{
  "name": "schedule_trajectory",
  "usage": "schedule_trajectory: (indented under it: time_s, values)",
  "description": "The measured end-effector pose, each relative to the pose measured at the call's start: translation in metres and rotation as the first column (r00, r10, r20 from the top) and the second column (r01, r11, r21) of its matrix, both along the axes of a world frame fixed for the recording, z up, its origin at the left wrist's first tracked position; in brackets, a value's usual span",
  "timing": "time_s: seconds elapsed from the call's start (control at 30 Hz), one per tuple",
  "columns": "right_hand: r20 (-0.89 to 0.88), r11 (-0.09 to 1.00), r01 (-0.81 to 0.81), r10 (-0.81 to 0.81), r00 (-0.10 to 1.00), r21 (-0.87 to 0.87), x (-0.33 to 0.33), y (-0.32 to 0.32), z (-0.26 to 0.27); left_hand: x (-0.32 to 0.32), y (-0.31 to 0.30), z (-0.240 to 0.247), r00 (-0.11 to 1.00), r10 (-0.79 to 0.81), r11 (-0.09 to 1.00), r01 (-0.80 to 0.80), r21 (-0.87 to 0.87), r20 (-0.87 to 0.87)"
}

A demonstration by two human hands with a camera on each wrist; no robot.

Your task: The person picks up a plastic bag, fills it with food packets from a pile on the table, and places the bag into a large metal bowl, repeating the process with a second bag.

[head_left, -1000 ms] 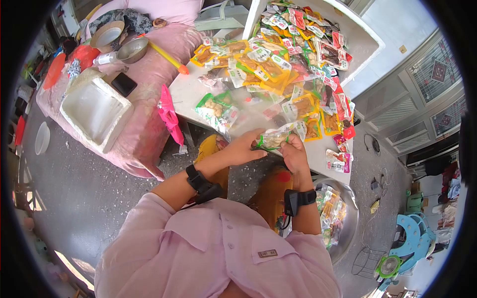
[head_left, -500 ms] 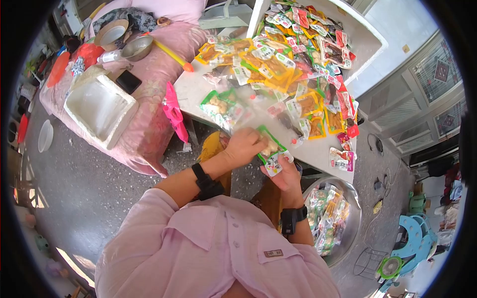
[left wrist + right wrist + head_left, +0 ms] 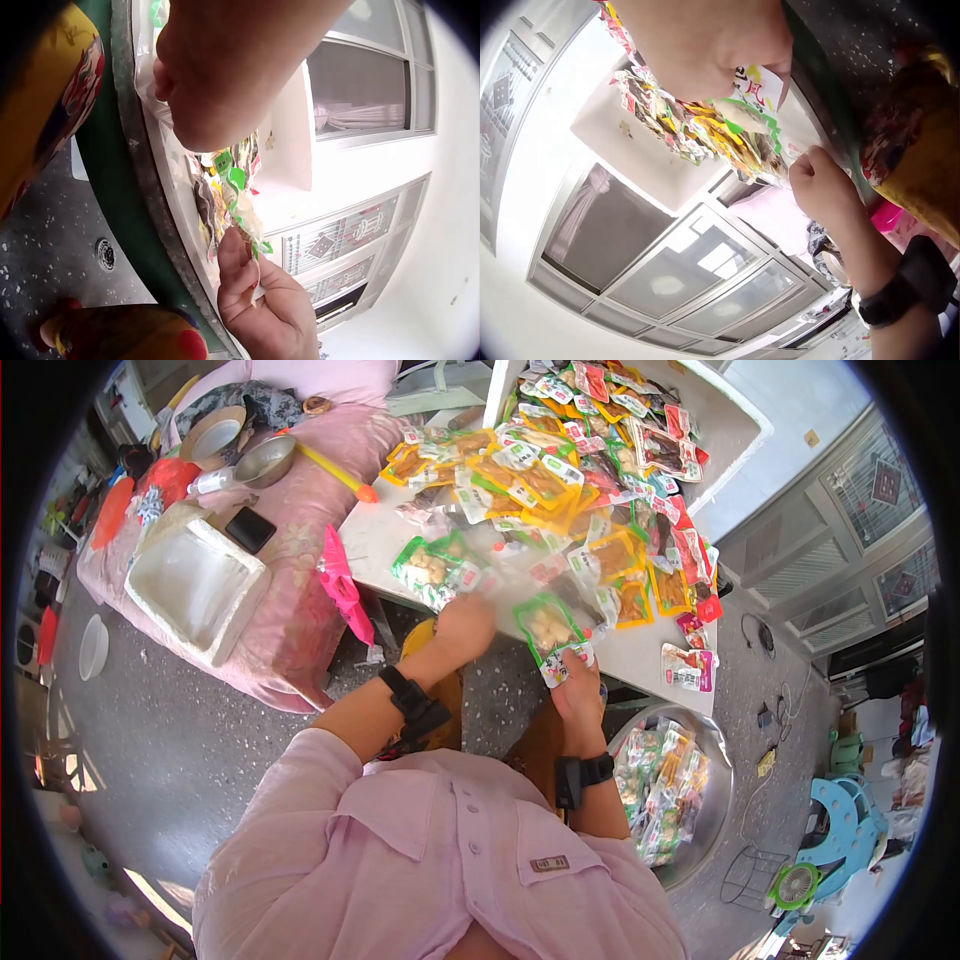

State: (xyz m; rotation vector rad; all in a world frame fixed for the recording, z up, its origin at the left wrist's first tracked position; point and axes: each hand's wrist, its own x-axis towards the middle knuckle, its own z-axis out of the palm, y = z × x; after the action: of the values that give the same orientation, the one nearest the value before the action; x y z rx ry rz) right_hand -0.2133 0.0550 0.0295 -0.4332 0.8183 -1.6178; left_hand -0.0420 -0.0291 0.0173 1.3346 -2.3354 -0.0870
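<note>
The right hand (image 3: 578, 695) pinches the printed end of a green-edged clear pouch (image 3: 549, 628) with pale pieces inside, held up over the table's near edge. In the left wrist view, this pouch (image 3: 244, 210) is seen edge-on above the fingers of the right hand (image 3: 266, 300). Apart from it, the left hand (image 3: 465, 628) has curled fingers at the table edge, just below another green-edged pouch (image 3: 425, 568). The right wrist view also shows the left hand (image 3: 825, 184) curled, with no pouch clearly seen in it.
Yellow, red and green packets (image 3: 530, 480) pile across the table (image 3: 375, 550) and into a white foam box (image 3: 735, 445). A metal basin (image 3: 722, 790) of packets stands at the lower right. A pink bag (image 3: 342, 585) hangs at the table's left edge.
The left hand has come off the held pouch and moved left, its fingers now curled. The pouch, turned face up half a second ago, stays in the right hand.
</note>
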Motion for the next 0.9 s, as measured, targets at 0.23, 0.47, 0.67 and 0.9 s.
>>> schedule_trajectory:
  time_s: [0.23, 0.47, 0.67, 0.9]
  values:
    - [-0.024, 1.0, 0.017, -0.017, 1.0, 0.023, 0.011, -0.012, -0.007, 0.005, -0.006, 0.006, 0.963, -0.017, 0.997, 0.037, 0.068, -0.27]
    - [0.005, 0.996, -0.087, 0.087, 0.996, -0.005, 0.018, -0.03, 0.006, 0.007, -0.006, 0.022, 0.924, -0.057, 0.997, 0.03, -0.077, -0.379]
    - [0.036, 0.982, -0.189, 0.189, 0.981, 0.009, 0.019, -0.038, 0.004, 0.007, 0.001, 0.032, 0.973, -0.032, 0.994, 0.007, -0.105, -0.228]
    - [0.204, 0.964, -0.263, 0.249, 0.947, 0.046, 0.04, -0.066, 0.006, 0.003, 0.014, 0.054, 0.958, -0.154, 0.942, 0.069, -0.329, -0.241]
